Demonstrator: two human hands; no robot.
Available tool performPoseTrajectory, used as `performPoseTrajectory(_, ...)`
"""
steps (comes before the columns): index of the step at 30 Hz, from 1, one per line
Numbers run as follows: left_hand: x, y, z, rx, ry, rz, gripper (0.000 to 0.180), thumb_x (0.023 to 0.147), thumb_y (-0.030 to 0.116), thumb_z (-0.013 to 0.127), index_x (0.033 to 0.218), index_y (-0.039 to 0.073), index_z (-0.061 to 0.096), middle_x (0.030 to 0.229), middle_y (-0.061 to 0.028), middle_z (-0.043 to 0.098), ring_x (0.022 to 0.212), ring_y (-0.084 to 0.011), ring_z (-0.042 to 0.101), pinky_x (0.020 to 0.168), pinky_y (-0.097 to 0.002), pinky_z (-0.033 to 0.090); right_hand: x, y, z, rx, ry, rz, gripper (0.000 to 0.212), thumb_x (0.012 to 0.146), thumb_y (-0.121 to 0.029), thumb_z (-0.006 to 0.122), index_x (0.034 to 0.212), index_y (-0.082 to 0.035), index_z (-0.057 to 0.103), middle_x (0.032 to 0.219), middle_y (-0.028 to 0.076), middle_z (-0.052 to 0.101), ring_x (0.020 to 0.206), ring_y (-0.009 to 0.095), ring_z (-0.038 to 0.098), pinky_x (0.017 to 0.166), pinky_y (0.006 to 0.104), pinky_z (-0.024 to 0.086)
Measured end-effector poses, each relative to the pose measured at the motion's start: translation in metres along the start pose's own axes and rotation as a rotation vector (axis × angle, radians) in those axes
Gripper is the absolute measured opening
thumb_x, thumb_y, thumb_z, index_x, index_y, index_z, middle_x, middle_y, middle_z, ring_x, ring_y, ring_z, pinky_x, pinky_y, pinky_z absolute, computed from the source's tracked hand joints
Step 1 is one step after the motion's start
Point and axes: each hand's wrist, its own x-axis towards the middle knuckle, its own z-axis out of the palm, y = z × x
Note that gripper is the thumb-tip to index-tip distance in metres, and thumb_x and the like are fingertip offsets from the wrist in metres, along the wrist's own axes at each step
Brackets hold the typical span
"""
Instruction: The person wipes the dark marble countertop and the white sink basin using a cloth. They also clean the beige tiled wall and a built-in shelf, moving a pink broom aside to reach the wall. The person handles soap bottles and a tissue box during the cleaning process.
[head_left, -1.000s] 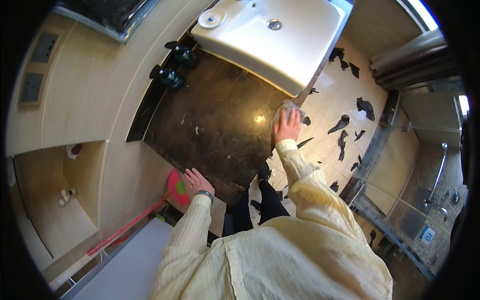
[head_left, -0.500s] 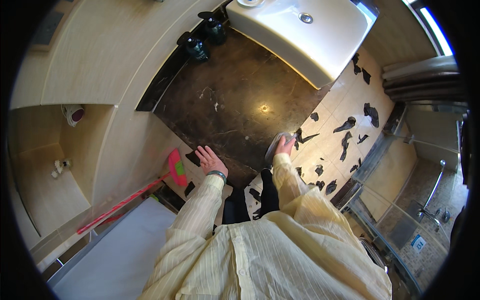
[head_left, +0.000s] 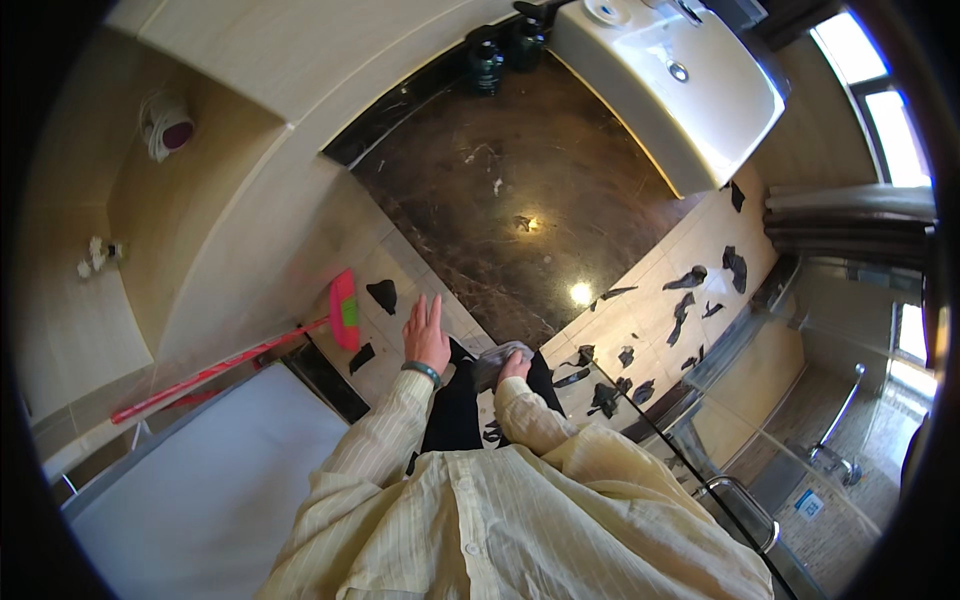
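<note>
A crumpled grey cloth is in my right hand, whose fingers are closed around it. Cloth and hand are close to my body, just off the near corner of the dark marble countertop. My left hand is held with its fingers stretched out and nothing in it, to the left of that corner and apart from the counter. Small pale marks and a bright light reflection show on the marble surface.
A white basin sits on the counter's far right, with two dark pump bottles at the back left. Several black scraps litter the tiled floor. A pink-and-green broom is at left, near a grey-white surface.
My right hand has drawn the cloth back off the counter's right edge toward my body. My left hand has lifted away from the counter's near edge. The view has shifted.
</note>
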Motion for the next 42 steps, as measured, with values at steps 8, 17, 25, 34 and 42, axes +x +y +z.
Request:
performPoseTrajectory(8, -0.097, -0.074, 0.049, -0.478, 0.002, -0.314, 0.062, 0.085, 0.010, 0.055, 0.142, 0.009, 0.029, 0.138, -0.0185, 0.042, 0.122, -0.0340, 0.047, 0.099, -0.0421, 0.040, -0.081, -0.084, 0.012, 0.038, -0.957, 0.012, 0.034, 0.093, -0.022, 0.050, 0.120, -0.003, 0.054, 0.105, 0.010, 0.064, 0.098, 0.021, 0.060, 0.091, 0.0328, 0.045)
performPoseTrajectory(17, -0.054, -0.053, 0.029, -1.012, 0.158, -0.367, 0.060, 0.089, 0.013, 0.053, 0.142, 0.006, 0.024, 0.131, -0.0266, 0.047, 0.112, -0.0344, 0.057, 0.093, -0.0392, 0.046, -0.080, -0.250, 0.071, -0.401, -0.725, -1.146, 0.047, 0.086, -0.020, 0.060, 0.127, -0.004, 0.048, 0.118, 0.020, 0.057, 0.108, 0.035, 0.055, 0.091, 0.0384, 0.044)
performPoseTrajectory(25, 0.055, -0.009, -0.004, -1.033, 0.267, -0.220, 0.061, 0.093, 0.025, 0.048, 0.145, 0.008, 0.021, 0.149, -0.0273, 0.014, 0.139, -0.0391, 0.016, 0.111, -0.0414, 0.022, -0.028, -0.264, 0.116, -0.695, -0.741, -1.465, 0.038, 0.087, -0.015, 0.052, 0.125, -0.009, 0.052, 0.122, 0.017, 0.055, 0.115, 0.036, 0.050, 0.096, 0.0397, 0.040)
performPoseTrajectory(34, 0.125, 0.031, 0.007, -0.841, 0.404, -0.497, 0.083, 0.084, 0.034, 0.061, 0.143, -0.001, 0.014, 0.147, -0.0289, 0.017, 0.133, -0.0443, 0.026, 0.106, -0.0432, 0.031, 0.005, -0.318, 0.126, -0.894, -0.124, -1.647, 0.044, 0.090, -0.027, 0.051, 0.132, -0.013, 0.046, 0.138, 0.015, 0.042, 0.130, 0.034, 0.034, 0.105, 0.0456, 0.030)
performPoseTrajectory(42, 0.194, 0.007, -0.032, -0.684, 0.518, -0.657, 0.080, 0.083, 0.028, 0.064, 0.142, 0.003, 0.016, 0.130, -0.0215, 0.038, 0.112, -0.0399, 0.047, 0.088, -0.0511, 0.042, 0.024, -0.311, 0.130, -1.039, -0.043, -1.634, 0.055, 0.092, -0.037, 0.042, 0.140, -0.010, 0.037, 0.149, 0.018, 0.027, 0.139, 0.033, 0.020, 0.112, 0.0466, 0.014)
